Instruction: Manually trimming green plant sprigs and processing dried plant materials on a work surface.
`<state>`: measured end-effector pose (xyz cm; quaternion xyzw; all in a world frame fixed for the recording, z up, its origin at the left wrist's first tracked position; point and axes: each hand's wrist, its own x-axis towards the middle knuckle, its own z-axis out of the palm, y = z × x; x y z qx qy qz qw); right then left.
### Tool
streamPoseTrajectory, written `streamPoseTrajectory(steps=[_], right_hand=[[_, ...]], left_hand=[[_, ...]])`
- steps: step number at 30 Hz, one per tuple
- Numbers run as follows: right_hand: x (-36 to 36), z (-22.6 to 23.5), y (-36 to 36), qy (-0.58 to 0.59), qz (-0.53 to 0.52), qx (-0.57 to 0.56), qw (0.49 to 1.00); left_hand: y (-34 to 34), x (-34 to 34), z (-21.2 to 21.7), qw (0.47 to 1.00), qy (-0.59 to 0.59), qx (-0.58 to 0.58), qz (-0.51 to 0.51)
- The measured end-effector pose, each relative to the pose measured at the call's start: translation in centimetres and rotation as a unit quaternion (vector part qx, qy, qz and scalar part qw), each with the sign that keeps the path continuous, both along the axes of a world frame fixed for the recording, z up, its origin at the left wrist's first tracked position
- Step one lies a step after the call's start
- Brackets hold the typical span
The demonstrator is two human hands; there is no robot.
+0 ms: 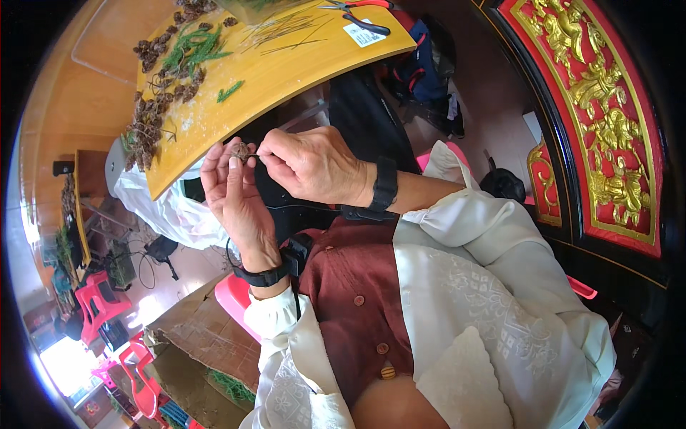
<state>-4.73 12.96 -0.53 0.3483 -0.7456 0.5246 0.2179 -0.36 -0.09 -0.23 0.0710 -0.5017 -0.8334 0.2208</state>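
Note:
Between the fingertips of my left hand (241, 204) sits a small brown pine cone (241, 152), held just off the table's near edge. My right hand (309, 164) is closed in a pinch beside it, on a thin dark wire (255, 155) that runs to the cone. More brown pine cones (148, 114) lie in a heap along the left part of the wooden table (286, 79). Green artificial sprigs (193, 48) rest among them, with one short sprig (230, 91) lying apart. Several thin wires (286, 30) are spread near the table's far side.
Pliers with red and black handles (364, 20) lie at the table's far right beside a white label (364, 33). A white plastic bag (168, 214) hangs below the left corner. An open cardboard box (207, 336) with greenery stands at lower left. Pink stools (100, 306) are further left.

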Motion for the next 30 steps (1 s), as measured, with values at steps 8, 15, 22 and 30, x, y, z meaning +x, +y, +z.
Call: streamPoseTrajectory(steps=[8, 15, 22, 30], right_hand=[[0.1, 0.1, 0.1, -0.026, -0.022, 0.023, 0.999], [0.3, 0.1, 0.0, -0.016, -0.032, 0.021, 0.999], [0.3, 0.0, -0.3, 0.012, -0.024, 0.002, 1.000], [1.0, 0.0, -0.4, 0.005, -0.017, 0.005, 1.000]], left_hand=[[0.1, 0.0, 0.3, 1.000, -0.009, 0.004, -0.013], [0.0, -0.1, -0.3, 0.997, -0.031, 0.054, -0.036], [-0.9, 0.0, -1.2, 0.995, -0.020, 0.087, -0.049], [-2.3, -0.1, -1.9, 0.969, -0.008, 0.228, -0.097]])
